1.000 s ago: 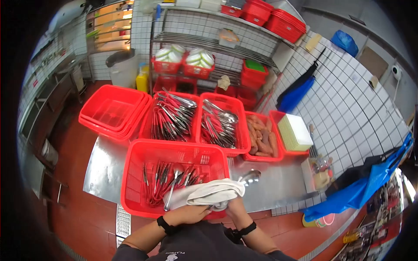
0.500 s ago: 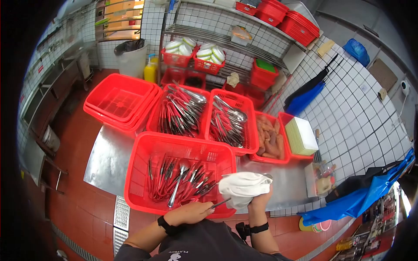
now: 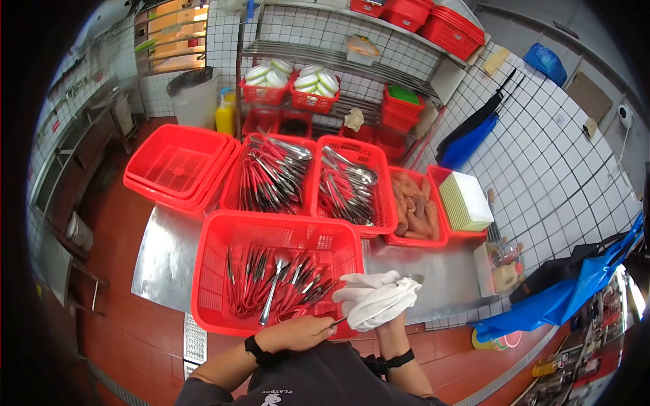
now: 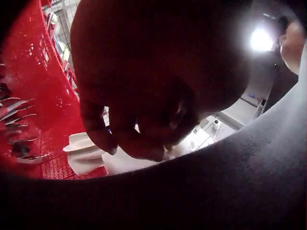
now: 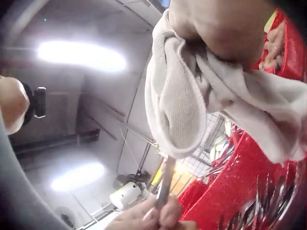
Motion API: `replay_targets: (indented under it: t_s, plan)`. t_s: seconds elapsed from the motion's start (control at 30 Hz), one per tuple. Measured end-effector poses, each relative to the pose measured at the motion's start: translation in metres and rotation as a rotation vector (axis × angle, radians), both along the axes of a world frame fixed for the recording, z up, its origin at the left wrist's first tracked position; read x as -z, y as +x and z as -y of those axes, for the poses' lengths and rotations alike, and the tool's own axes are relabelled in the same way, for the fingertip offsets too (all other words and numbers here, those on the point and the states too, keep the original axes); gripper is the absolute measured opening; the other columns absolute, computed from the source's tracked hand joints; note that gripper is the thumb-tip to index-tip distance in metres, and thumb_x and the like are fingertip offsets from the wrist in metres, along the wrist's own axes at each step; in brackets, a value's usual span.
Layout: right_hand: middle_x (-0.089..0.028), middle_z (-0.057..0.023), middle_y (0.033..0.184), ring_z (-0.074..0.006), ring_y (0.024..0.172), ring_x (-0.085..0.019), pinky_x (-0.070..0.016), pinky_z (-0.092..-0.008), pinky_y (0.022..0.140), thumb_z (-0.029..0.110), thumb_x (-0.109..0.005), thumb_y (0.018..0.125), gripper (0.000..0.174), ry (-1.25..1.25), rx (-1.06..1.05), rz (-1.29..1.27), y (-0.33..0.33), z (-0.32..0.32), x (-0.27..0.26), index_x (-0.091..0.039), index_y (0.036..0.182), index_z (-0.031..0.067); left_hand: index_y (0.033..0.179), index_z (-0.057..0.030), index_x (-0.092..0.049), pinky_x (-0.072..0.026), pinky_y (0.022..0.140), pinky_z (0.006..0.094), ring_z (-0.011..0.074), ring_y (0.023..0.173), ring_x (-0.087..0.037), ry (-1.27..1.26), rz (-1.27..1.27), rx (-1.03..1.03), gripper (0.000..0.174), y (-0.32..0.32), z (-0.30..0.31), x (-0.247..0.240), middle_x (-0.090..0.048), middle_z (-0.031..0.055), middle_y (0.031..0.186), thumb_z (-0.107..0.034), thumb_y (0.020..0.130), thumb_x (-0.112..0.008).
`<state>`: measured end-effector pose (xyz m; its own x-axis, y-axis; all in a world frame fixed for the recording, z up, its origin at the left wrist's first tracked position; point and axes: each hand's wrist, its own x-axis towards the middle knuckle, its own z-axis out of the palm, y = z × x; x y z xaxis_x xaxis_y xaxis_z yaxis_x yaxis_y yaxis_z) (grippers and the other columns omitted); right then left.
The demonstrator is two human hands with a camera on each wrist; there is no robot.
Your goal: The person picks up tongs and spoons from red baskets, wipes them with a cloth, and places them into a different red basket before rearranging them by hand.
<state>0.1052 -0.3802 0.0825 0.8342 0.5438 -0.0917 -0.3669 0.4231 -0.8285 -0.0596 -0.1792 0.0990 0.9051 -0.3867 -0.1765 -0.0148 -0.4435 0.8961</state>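
My left hand [image 3: 298, 333] pinches the thin handle of a metal spoon [image 5: 165, 184] low over the near edge of the front red basket [image 3: 277, 227]. A white cloth [image 3: 379, 301] wraps the spoon's upper part, and the bowl's tip pokes out at its right end. My right hand [image 3: 391, 328] grips the cloth from below, its fingers mostly hidden in the folds. In the left wrist view the left hand [image 4: 144, 72] is a dark shape with curled fingers. Inside the front basket lie red-and-black-handled tongs [image 3: 250, 277] and a loose spoon [image 3: 273, 287].
Behind stand two red baskets of tongs and spoons [image 3: 274, 172], a basket of orange-brown items [image 3: 413, 206], and one with stacked pale green-and-white trays [image 3: 467, 203]. Nested red baskets [image 3: 177, 162] are at left. The steel table [image 3: 162, 257] lies beneath; a shelf rack [image 3: 325, 54] stands behind.
The white cloth has moved right along the spoon with my right hand, over the bowl that showed bare earlier. My left hand has kept hold of the handle.
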Motion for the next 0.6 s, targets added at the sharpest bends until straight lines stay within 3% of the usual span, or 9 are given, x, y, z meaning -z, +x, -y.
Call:
replay_targets:
  t_s: [0.03,0.07,0.13,0.2,0.27,0.33,0.4,0.43,0.6]
  plan:
    - [-0.058,-0.0066,0.090,-0.0205,0.080,-0.060,-0.0531,-0.0365,0.070,0.027,-0.045,0.097,0.019,0.035,-0.292,-0.050,-0.008,-0.010,-0.013,-0.054,0.093,0.0104,0.113,-0.0033,-0.053,-0.0472,0.083,0.0459,0.0414,0.094,-0.061,0.003,-0.001,0.003,0.033,0.002,0.001,0.001,-0.062,0.0227,0.098,-0.033,0.103,-0.040]
    - [-0.058,-0.0066,0.090,-0.0205,0.080,-0.060,-0.0531,-0.0365,0.070,0.027,-0.045,0.097,0.019,0.038,-0.289,-0.050,-0.018,-0.017,-0.016,-0.054,0.093,0.0104,0.118,-0.0037,-0.052,-0.0470,0.086,0.0457,0.0416,0.098,-0.060,0.033,-0.027,0.008,0.035,0.004,0.002,0.002,-0.062,0.0232,0.104,-0.033,0.103,-0.040]
    - [-0.057,-0.0065,0.088,-0.0220,0.078,-0.058,-0.0523,-0.0380,0.071,0.026,-0.044,0.096,0.018,0.480,-0.318,-0.288,-0.036,-0.029,-0.028,-0.053,0.091,0.0103,0.124,-0.0041,-0.052,-0.0467,0.089,0.0456,0.0417,0.101,-0.060,0.068,-0.050,0.014,0.038,0.008,0.004,-0.001,-0.062,0.0236,0.110,-0.033,0.103,-0.040]
    - [-0.060,-0.0076,0.093,-0.0231,0.084,-0.061,-0.0542,-0.0392,0.075,0.028,-0.045,0.098,0.021,0.312,-0.223,-0.257,-0.041,-0.026,-0.039,-0.055,0.095,0.0102,0.111,-0.0007,-0.052,-0.0463,0.082,0.0496,0.0441,0.096,-0.060,-0.176,0.105,-0.047,0.032,0.006,0.007,-0.005,-0.062,0.0267,0.103,-0.029,0.101,-0.041]
    - [-0.064,-0.0093,0.103,-0.0241,0.092,-0.064,-0.0551,-0.0410,0.083,0.032,-0.045,0.101,0.026,0.057,0.094,-0.411,-0.035,-0.021,-0.018,-0.058,0.104,0.0096,0.113,-0.0009,-0.052,-0.0461,0.083,0.0498,0.0444,0.097,-0.059,-0.124,0.101,-0.073,0.033,0.003,0.007,0.003,-0.062,0.0268,0.103,-0.030,0.101,-0.041]
    - [-0.064,-0.0095,0.107,-0.0242,0.096,-0.064,-0.0549,-0.0412,0.086,0.033,-0.045,0.101,0.028,0.103,0.080,-0.365,-0.025,-0.013,-0.006,-0.058,0.109,0.0094,0.114,-0.0010,-0.052,-0.0459,0.083,0.0501,0.0447,0.097,-0.059,-0.077,0.095,-0.102,0.034,-0.002,0.003,0.006,-0.061,0.0269,0.104,-0.031,0.101,-0.041]
    - [-0.065,-0.0097,0.111,-0.0244,0.100,-0.065,-0.0548,-0.0413,0.089,0.035,-0.046,0.102,0.030,0.140,0.072,-0.312,-0.009,0.002,0.011,-0.058,0.113,0.0091,0.134,-0.0053,-0.046,-0.0456,0.089,0.0488,0.0442,0.103,-0.059,0.033,-0.048,-0.030,0.043,-0.002,-0.001,0.001,-0.061,0.0266,0.113,-0.034,0.103,-0.038]
    - [-0.065,-0.0093,0.111,-0.0241,0.100,-0.065,-0.0548,-0.0409,0.089,0.034,-0.046,0.102,0.030,0.150,0.094,-0.304,-0.001,0.009,0.020,-0.058,0.114,0.0088,0.122,-0.0039,-0.051,-0.0454,0.084,0.0488,0.0434,0.098,-0.059,0.109,-0.136,-0.015,0.038,-0.002,-0.002,-0.017,-0.062,0.0245,0.104,-0.035,0.103,-0.038]
    - [-0.064,-0.0087,0.107,-0.0235,0.098,-0.064,-0.0562,-0.0413,0.085,0.028,-0.049,0.100,0.026,0.019,0.257,-0.210,0.006,0.026,0.002,-0.056,0.113,0.0074,0.114,-0.0037,-0.052,-0.0456,0.081,0.0481,0.0416,0.094,-0.060,0.029,-0.132,-0.027,0.035,-0.015,-0.004,-0.013,-0.061,0.0227,0.098,-0.034,0.103,-0.038]
